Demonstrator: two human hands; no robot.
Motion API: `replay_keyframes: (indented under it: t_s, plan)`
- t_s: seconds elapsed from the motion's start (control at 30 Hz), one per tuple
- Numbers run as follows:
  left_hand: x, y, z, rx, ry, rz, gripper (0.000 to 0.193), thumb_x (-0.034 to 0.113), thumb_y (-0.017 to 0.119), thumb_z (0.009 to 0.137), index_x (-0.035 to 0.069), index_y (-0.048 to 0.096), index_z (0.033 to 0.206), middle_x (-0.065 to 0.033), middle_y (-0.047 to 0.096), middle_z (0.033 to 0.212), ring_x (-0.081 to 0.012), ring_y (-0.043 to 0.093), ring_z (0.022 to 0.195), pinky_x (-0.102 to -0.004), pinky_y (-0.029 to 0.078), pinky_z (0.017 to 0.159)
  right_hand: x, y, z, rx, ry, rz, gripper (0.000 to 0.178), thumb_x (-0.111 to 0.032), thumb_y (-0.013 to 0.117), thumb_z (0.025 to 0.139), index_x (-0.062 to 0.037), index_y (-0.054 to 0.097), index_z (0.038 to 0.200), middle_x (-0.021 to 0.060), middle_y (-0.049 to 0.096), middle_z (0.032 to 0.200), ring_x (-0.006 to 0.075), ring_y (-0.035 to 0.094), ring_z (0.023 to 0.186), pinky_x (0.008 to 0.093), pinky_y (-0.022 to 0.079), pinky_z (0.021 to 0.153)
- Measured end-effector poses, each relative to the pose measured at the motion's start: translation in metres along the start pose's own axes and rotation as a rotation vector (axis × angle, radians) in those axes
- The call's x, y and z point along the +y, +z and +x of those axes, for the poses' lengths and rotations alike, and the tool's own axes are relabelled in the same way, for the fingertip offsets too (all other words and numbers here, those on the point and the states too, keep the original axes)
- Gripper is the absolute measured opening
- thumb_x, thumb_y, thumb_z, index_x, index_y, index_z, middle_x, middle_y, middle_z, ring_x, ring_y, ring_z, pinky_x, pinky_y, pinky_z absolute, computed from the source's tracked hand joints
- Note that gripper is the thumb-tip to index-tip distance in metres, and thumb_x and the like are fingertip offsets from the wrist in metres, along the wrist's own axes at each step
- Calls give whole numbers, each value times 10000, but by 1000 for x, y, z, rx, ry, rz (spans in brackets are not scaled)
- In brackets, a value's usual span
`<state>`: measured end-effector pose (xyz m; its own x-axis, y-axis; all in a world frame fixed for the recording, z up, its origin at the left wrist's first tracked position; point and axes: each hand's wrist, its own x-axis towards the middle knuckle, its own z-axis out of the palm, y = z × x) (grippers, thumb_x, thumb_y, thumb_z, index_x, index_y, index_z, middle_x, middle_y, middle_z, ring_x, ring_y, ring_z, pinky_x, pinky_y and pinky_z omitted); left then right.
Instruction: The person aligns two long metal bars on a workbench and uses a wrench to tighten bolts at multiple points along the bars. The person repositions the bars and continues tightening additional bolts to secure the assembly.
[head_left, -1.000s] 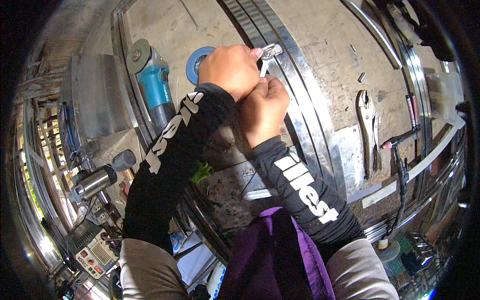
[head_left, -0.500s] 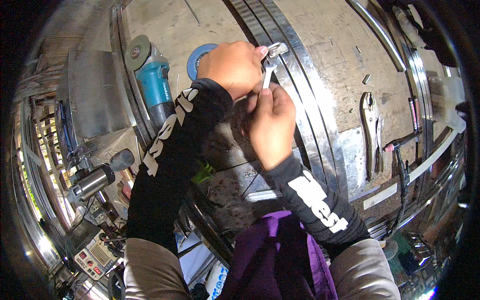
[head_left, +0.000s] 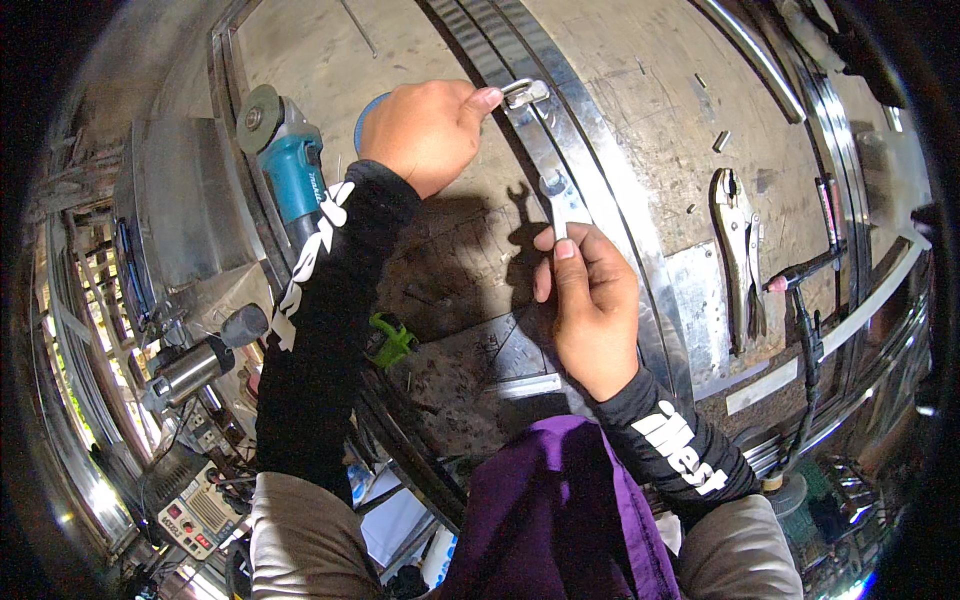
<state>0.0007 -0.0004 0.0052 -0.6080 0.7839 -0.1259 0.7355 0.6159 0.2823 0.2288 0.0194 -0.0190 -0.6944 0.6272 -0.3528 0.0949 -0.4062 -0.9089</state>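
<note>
My left hand (head_left: 425, 130) is closed, thumb and fingers pinching the near end of a small shiny metal fitting with a looped end (head_left: 526, 93). That fitting rests over long, polished metal bars (head_left: 590, 160) running across the bench. In my right hand (head_left: 597, 315), thumb and fingers grip an open-end wrench (head_left: 562, 213). Its jaw points away from me, below the fitting and apart from it. A blue disc (head_left: 366, 122) shows partly behind my left hand. The wrench casts a shadow on the bench to its left.
A teal angle grinder (head_left: 290, 170) lies at the left. Locking pliers (head_left: 733, 255) lie at the right, beside a marker (head_left: 829, 212) and a torch-like handle with a cable (head_left: 800, 275). A small green object (head_left: 390, 340) sits near my left forearm. A control box (head_left: 200, 510) stands lower left.
My right hand has drawn back toward me and rightward, taking the wrench away from the fitting. My left hand has shifted slightly left in view, still at the fitting.
</note>
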Motion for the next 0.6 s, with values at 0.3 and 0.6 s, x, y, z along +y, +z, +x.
replay_keyframes:
  t_s: [0.3,0.6]
  plan:
    - [-4,3,0,-38,-5,-52,470,395,526,1063,-4,690,877,-269,663,790,-479,645,800,-552,492,750,-20,-12,5,-27,144,90,204,-101,433,1113,0,570,1226,32,623,746,84,528,552,254,439,517]
    - [-32,-2,-8,-99,187,-130,304,256,537,1057,-3,654,946,-228,655,854,-386,647,825,-462,486,760,-36,-10,36,-144,167,-159,260,-137,446,1118,31,568,1275,74,665,736,130,567,462,267,448,450]
